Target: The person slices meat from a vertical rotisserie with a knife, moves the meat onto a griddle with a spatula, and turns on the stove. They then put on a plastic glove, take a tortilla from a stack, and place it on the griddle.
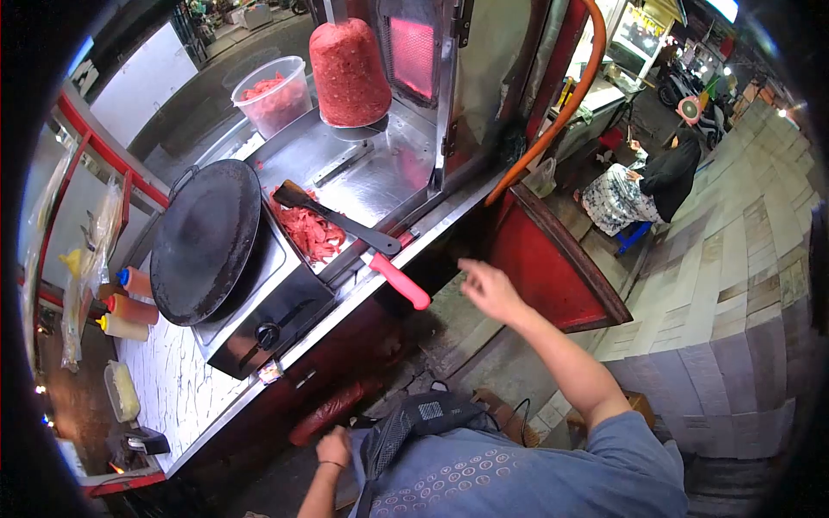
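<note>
My right hand (pixel 494 291) is in the air off the counter's front edge, fingers apart and holding nothing. Just left of it, a knife (pixel 400 281) with a pinkish-red handle sticks out over the edge. Beside the knife, a black spatula (pixel 352 227) rests across shaved meat (pixel 309 231) on the metal tray (pixel 393 164). Low in the view, my left hand (pixel 333 446) is curled closed near my waist; whatever it may hold is hidden. A cone of meat (pixel 348 73) stands on a vertical spit by a glowing heater (pixel 410 56).
A round black griddle (pixel 207 242) sits on the stove (pixel 268 302). Sauce bottles (pixel 129 309) stand at left, and a clear tub (pixel 275 99) of meat behind. An orange hose (pixel 574 104) runs down by a red door panel (pixel 553 259). A person (pixel 643 186) sits at right.
</note>
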